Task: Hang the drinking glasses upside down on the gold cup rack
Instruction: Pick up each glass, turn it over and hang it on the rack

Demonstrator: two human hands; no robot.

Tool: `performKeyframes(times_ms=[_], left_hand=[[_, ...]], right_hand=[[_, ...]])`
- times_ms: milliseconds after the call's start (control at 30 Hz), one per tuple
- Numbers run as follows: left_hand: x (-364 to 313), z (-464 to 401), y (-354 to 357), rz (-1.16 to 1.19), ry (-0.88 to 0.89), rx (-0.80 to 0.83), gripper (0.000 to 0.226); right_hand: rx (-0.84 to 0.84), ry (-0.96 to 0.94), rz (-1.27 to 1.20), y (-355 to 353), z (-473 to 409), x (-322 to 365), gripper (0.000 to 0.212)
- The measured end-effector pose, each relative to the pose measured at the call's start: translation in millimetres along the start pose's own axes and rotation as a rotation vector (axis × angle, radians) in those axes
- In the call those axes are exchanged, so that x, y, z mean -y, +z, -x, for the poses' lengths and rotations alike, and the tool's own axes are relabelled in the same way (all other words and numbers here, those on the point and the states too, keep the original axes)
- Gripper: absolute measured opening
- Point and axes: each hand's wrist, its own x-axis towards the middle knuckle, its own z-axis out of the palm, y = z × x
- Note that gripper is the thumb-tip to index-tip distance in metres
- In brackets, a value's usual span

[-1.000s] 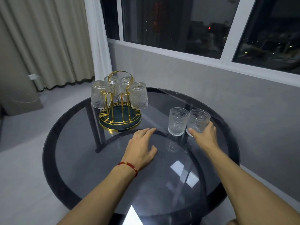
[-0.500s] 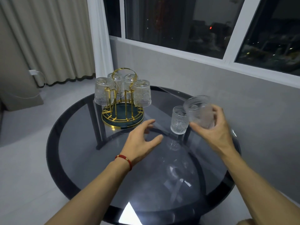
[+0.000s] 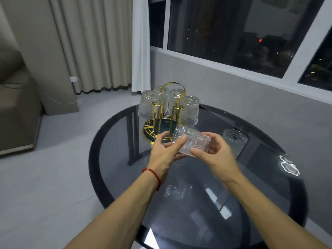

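Your fingers are wrapped around one patterned glass (image 3: 190,141), held on its side above the table: your left hand (image 3: 166,153) pinches the end nearer the rack with thumb on top, and your right hand (image 3: 213,156) closes on the other end from below and behind. Both grips are clamped on that glass, which hangs in the air just in front of the gold rack (image 3: 166,114). Which end is the mouth is hard to tell through the blur, though it looks to face the rack.

Four glasses (image 3: 189,110) already hang upside down on the rack's pegs, so most of the job looks done. What is left, by this view, is the glass you hold and one more upright glass (image 3: 233,142) standing on the table to your right, well apart from the rack. I'd judge you need to finish tipping yours over and find a free peg.

The table (image 3: 107,141) is round, dark smoked glass with a black rim, and shiny with reflections. Beyond it lie a pale floor, beige curtains (image 3: 93,42), a grey wall and a dark night window (image 3: 233,29).
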Motion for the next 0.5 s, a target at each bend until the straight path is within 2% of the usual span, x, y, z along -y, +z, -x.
performKeyframes(times_ms=[67,100,133,200,267,300,367,500], left_hand=[[-1.1,-6.2,-5.7,-0.068,0.006,-0.061,0.045],[-1.3,-9.0,-10.7,-0.180,0.035,-0.114,0.032],[1.8,-11.6,-15.9,-0.356,0.095,-0.166,0.029],[14.9,-17.2,-29.8,-0.815,0.268,-0.179,0.031],[33.6,-19.9,-38.9,-1.218,0.306,-0.026,0.055],[40.8,-21.4,-42.3,-1.330,0.301,0.031,0.065],[48.7,-24.6,-48.0,-1.406,0.306,0.053,0.071],[51.1,-25.8,-48.3,-1.393,0.321,-0.016,0.071]], right_hand=[[-0.093,-0.058,0.054,9.0,-4.0,9.0,0.074],[-0.118,-0.102,0.106,13.1,-8.4,16.0,0.073],[-0.125,-0.146,0.152,14.8,-13.0,24.7,0.073],[-0.110,-0.237,0.239,21.4,-26.5,49.4,0.078],[-0.113,-0.326,0.348,32.8,-43.6,76.3,0.084],[-0.125,-0.367,0.412,39.7,-53.7,88.4,0.087],[-0.134,-0.404,0.510,53.7,-74.5,108.4,0.089],[-0.048,-0.396,0.656,71.7,-105.2,128.6,0.079]])
